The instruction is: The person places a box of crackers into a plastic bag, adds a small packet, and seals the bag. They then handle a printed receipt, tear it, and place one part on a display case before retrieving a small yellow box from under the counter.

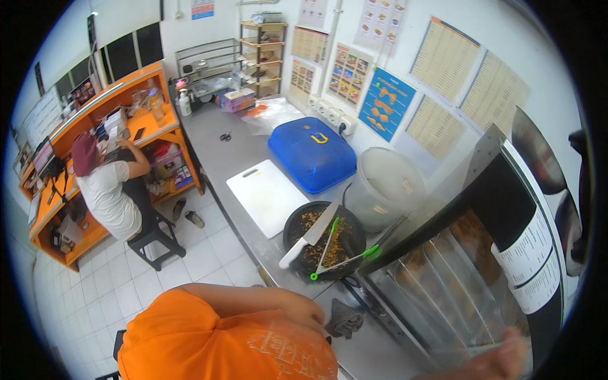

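Observation:
My left arm bends across the front of my orange shirt, and my left hand is out of view. Close to that arm lies a crumpled grey cloth (345,319) on the counter. My right hand (503,354) is blurred at the bottom right, in front of a glass-fronted food display case (441,285); its grip cannot be made out. Further ahead, a white-handled kitchen knife (317,229) and green-tipped tongs (339,267) lie across a black stone mortar (292,225) with brown crumbly food inside. A white cutting board (267,197) lies beside it.
Behind the board stand a blue food cover (311,154) and a translucent plastic bucket (387,185). Scissors (225,137) lie on the steel counter (204,128). At left, a seated person (111,190) works at an orange desk (147,118). Sockets (332,113) line the wall.

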`<state>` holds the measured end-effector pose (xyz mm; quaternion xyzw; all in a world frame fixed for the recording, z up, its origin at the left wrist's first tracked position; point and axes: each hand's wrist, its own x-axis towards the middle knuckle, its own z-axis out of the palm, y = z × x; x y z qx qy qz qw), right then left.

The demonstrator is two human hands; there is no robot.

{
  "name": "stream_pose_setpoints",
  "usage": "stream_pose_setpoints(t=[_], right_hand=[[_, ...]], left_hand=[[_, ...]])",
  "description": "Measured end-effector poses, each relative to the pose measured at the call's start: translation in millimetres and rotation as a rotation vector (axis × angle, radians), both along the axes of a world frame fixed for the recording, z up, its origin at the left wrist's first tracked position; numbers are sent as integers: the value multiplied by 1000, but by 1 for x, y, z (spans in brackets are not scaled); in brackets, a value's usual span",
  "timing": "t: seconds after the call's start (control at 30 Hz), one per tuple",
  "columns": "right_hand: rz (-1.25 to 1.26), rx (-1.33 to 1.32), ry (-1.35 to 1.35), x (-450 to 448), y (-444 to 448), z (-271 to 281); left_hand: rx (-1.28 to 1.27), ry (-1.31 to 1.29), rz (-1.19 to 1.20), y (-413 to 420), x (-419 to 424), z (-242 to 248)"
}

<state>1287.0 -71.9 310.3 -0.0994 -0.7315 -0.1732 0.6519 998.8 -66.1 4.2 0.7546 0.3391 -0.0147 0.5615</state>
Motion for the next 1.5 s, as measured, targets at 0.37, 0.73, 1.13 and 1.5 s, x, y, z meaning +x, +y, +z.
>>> stream_pose_setpoints(t=[0.37, 0.73, 1.13, 1.5], right_hand=[[899, -870, -631, -179, 21, -147], [698, -1554, -1262, -328, -17, -273], [258, -1419, -1764, -531, -26, -407], [259, -1420, -1752, -655, 17, -395]], left_hand=[[-878, -62, 764, -131, -85, -78], [-886, -209, 621, -193, -202, -205], [-750, -165, 702, -242, -416, -216], [-968, -98, 1099, -270, -511, -212]])
